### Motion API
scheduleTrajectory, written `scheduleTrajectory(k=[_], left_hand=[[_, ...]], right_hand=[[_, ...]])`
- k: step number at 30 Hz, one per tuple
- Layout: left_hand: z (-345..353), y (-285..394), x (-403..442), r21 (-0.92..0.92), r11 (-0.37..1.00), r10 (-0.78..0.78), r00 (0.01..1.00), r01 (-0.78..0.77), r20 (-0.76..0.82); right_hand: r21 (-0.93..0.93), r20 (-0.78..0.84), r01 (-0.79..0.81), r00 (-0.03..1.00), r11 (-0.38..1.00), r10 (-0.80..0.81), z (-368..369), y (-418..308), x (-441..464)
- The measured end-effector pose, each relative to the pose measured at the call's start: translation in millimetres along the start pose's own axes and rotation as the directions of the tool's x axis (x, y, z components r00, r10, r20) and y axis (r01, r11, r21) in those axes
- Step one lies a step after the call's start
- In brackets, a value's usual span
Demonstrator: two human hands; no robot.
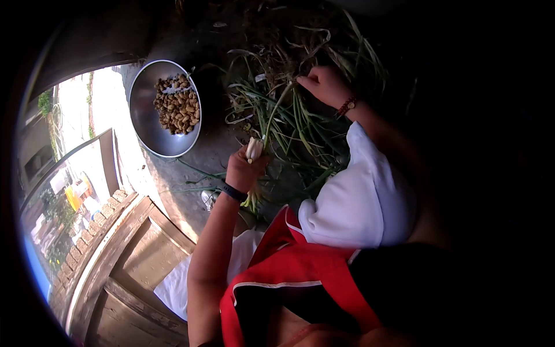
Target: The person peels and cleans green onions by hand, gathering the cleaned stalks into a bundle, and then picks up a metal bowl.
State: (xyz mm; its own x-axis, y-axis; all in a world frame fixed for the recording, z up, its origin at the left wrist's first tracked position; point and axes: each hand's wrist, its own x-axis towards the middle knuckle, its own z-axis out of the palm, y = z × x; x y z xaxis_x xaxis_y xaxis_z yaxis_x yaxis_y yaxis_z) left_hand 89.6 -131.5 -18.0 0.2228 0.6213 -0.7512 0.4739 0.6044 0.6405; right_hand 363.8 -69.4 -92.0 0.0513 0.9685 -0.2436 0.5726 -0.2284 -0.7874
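My left hand (245, 169) is closed around a bunch of green onions (254, 149), their pale ends showing above the fist and leaves hanging below it. A single long green stalk (272, 118) runs from beside that fist up to my right hand (326, 85). The fingers of my right hand are pinched at the stalk's upper end, by the roots. Below and around my right hand lies a loose heap of green onions (300, 118) with long leaves, partly in shadow.
A metal bowl (144, 110) holding peanuts in their shells stands on the ground at the upper left. Dry roots and leaves (283, 58) lie beyond the heap. A wooden door (139, 254) is at the lower left, with a bright opening beside it.
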Motion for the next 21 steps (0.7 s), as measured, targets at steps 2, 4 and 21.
scheduleTrajectory(k=[2, 4, 21], left_hand=[[3, -2, 0, 0.038, 0.995, 0.089, 0.996, -0.09, 0.026], [10, 7, -5, 0.19, 0.977, 0.089, 0.993, -0.102, 0.075], [26, 43, 30, -0.298, 0.938, 0.162, 0.984, -0.176, -0.071]], right_hand=[[0.346, 0.536, -0.585, 0.765, 0.734, 0.357, 15, -13, -19], [0.692, 0.664, -0.704, 0.708, 0.162, 0.241, 33, -2, -21], [0.904, 0.422, -0.425, 0.904, 0.052, 0.069, 40, -45, -23]])
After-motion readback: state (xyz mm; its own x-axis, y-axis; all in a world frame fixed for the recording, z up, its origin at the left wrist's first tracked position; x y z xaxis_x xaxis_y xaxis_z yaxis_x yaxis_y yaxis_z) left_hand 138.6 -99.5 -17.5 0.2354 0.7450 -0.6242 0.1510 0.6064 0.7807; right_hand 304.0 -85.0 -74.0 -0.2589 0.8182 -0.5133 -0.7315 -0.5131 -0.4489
